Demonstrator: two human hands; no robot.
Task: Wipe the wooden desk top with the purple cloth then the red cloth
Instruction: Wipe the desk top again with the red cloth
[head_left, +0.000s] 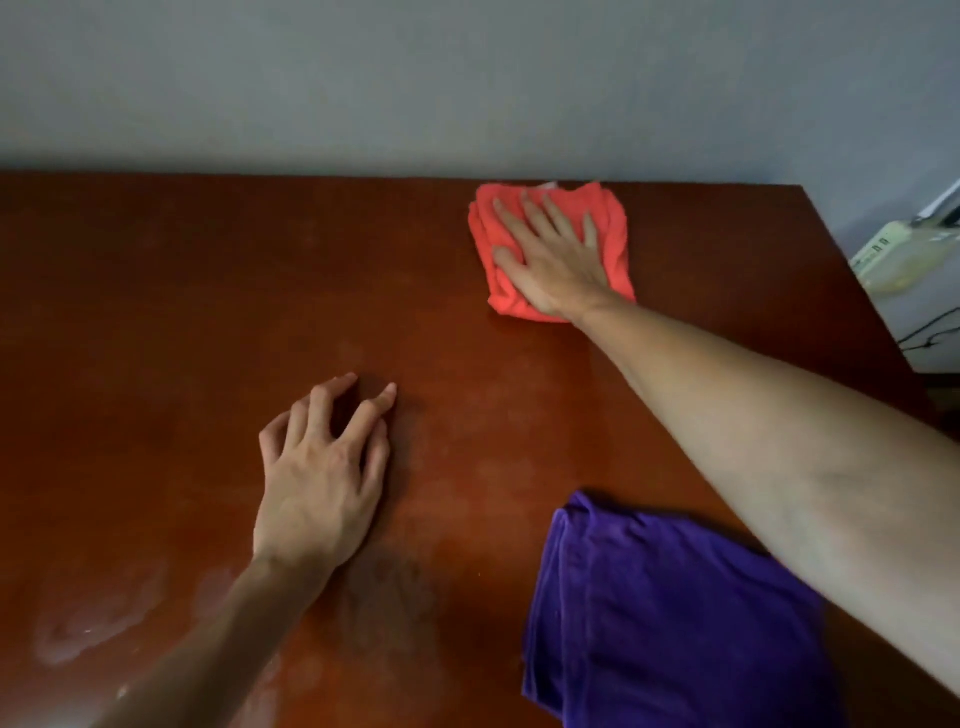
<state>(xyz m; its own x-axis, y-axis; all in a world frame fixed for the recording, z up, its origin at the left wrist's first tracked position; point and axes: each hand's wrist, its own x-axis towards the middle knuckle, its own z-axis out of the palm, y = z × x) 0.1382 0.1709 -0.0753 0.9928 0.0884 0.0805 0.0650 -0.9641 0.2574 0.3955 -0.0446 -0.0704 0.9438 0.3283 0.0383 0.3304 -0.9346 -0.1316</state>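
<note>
**Desk top mostly open; two cloths and two hands taking up room**

Reddish-brown wooden desk top (182, 291) is lying bare across the whole left and far-left stretch. Left hand (322, 478) is resting fingers-bent at near centre. Right hand (556, 254) is pressing flat on the bunched red cloth (613, 228) near the far edge, its forearm crossing the right side. Crumpled purple cloth (670, 623) is blocking the near-right corner. Grey wall (467, 78) is closing off the back edge.

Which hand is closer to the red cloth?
The right hand. It lies flat on top of the red cloth near the desk's far edge. The left hand rests on the bare wooden desk top, well apart from the cloth, nearer the person.
</note>
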